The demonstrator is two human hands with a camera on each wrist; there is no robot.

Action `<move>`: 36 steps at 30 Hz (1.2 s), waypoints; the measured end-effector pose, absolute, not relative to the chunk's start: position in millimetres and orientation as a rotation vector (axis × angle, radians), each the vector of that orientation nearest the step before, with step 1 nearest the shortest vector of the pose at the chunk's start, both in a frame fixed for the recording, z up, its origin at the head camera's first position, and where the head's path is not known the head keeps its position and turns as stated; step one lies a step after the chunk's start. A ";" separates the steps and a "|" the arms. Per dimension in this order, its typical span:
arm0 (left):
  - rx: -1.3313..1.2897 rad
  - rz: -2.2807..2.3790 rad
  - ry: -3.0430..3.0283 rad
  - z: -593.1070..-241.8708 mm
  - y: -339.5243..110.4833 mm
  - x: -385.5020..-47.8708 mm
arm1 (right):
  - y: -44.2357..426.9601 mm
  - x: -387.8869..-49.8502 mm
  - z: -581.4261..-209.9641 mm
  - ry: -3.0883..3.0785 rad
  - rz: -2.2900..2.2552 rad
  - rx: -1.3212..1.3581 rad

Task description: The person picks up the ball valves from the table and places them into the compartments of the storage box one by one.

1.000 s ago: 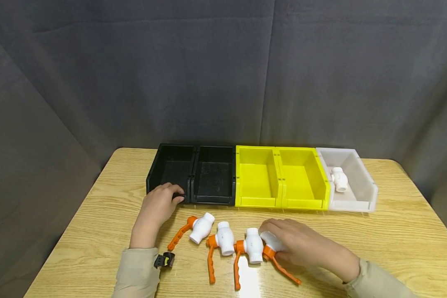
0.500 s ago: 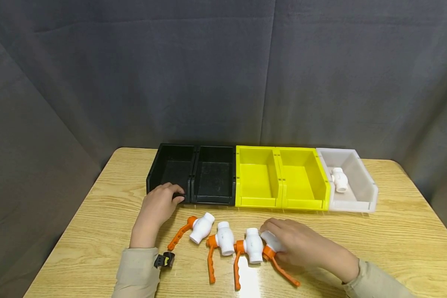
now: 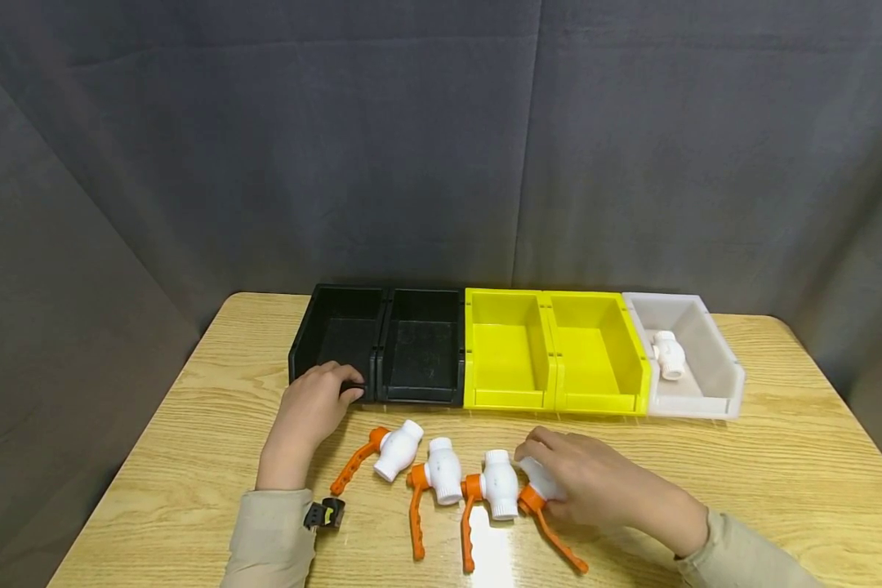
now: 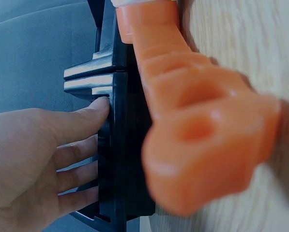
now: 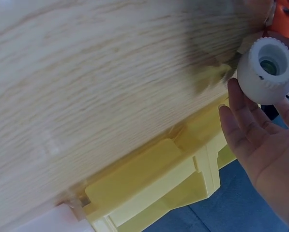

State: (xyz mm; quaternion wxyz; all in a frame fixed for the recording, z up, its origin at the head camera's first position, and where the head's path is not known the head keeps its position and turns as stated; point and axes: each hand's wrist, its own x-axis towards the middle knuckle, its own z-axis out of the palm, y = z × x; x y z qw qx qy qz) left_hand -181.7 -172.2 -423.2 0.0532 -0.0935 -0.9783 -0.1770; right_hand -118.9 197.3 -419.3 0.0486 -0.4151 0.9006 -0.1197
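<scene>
In the head view, my left hand (image 3: 312,408) grips the front lip of the leftmost black bin (image 3: 336,335). The left wrist view shows the thumb at the rim of that black bin (image 4: 116,145), with fingers behind its wall. My right hand (image 3: 584,478) holds the white body of a ball valve (image 3: 540,480) low over the table; its orange lever points toward the front. The right wrist view shows the open end of this ball valve (image 5: 266,72) against the fingers. Left of it lie three similar ball valves (image 3: 501,486), (image 3: 444,471), (image 3: 399,451).
A second black bin (image 3: 422,392), two yellow bins (image 3: 510,398), (image 3: 601,402) and a translucent white bin (image 3: 694,406) continue the row. A white fitting (image 3: 670,355) lies in the white bin. A dark curtain (image 3: 441,147) hangs behind the wooden table (image 3: 176,482).
The right hand has shifted slightly to the right, and the lever tip of its ball valve has swung a little left and nearer. The left hand stays on the bin lip.
</scene>
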 end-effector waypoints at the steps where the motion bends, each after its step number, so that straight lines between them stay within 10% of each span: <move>1: -0.284 -0.537 -2.975 -423.3 -172.0 -181.8 | 197.4 -119.0 -418.8 2.743 -0.365 -1.264; 36: -0.285 -0.530 -2.995 -422.0 -171.9 -180.1 | 223.4 -132.2 -379.6 2.838 -0.195 -1.265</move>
